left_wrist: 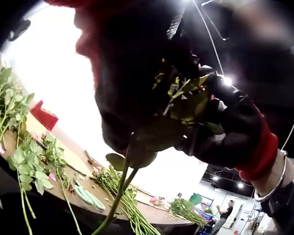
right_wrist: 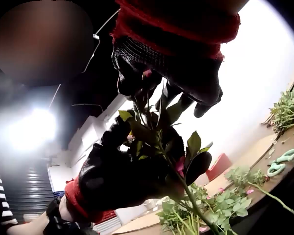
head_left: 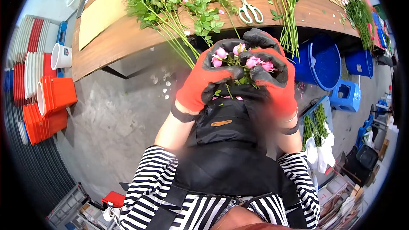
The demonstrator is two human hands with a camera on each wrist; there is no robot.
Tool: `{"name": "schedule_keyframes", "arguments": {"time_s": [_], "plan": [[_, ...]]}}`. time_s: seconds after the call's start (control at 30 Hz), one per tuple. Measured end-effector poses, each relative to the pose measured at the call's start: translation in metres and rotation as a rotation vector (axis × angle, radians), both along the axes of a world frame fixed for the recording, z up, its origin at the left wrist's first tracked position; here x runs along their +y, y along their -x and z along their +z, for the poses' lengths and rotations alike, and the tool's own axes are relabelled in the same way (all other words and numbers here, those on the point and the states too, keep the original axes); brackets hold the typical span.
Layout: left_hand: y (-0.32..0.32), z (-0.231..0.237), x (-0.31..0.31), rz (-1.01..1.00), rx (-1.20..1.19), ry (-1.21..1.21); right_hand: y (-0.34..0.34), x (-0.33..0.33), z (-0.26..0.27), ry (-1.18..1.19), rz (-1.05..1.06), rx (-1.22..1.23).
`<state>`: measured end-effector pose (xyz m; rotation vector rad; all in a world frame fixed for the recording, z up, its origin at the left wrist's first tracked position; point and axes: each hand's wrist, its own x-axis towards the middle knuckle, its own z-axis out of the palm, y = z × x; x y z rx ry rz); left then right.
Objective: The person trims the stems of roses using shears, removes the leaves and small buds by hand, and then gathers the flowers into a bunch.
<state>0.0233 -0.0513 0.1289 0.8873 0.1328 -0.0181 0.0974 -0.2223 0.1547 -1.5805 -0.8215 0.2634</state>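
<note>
Both hands wear red gloves with black palms and meet in front of the black apron (head_left: 223,123). Between them is a spray of small pink roses (head_left: 253,62) with green leaves. My left hand (head_left: 202,76) curls round the left side of the spray, thumb below the blossoms. The right hand (head_left: 276,70) has its fingers bent over the blossoms on the right, its thumb under them. In the left wrist view the rose stem (left_wrist: 118,200) runs down below the gloves. In the right wrist view leaves (right_wrist: 193,143) stick out between the hands, and the gloves hide part of the blossoms.
On the wooden table (head_left: 106,47) lie rose bunches (head_left: 153,0), green-handled scissors (head_left: 250,10) and more long stems (head_left: 289,21). Blue buckets (head_left: 317,61) and a blue stool (head_left: 345,96) stand at right. Orange bins (head_left: 57,96) are stacked at left. Petals (head_left: 166,89) litter the floor.
</note>
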Motion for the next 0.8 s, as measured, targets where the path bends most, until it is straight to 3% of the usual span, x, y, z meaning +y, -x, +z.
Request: {"name": "schedule_keyframes", "arguments": {"time_s": [0.07,0.2,0.27,0.37,0.57,0.67,0.8], "plan": [[-0.004,-0.003,-0.007,0.072,0.014,0.028,0.000,-0.001,-0.007,-0.053,-0.010,0.077],[0.001,-0.012,-0.017,0.242,-0.028,-0.146,0.009,0.010,-0.006,-0.092,-0.155,0.072],[0.000,-0.011,-0.018,0.250,-0.038,-0.258,0.010,0.011,-0.007,-0.083,-0.199,0.038],[0.003,-0.009,-0.019,0.266,-0.054,-0.389,0.009,0.006,-0.009,-0.102,-0.130,0.172],[0.004,-0.007,-0.022,0.368,-0.159,-0.585,0.006,0.006,-0.005,-0.099,-0.100,0.121],[0.005,-0.010,-0.026,0.453,-0.158,-0.657,0.011,0.008,-0.010,-0.075,-0.243,0.131],[0.008,-0.008,-0.032,0.547,-0.218,-0.819,0.009,0.005,-0.007,0.062,-0.315,-0.247]]}}
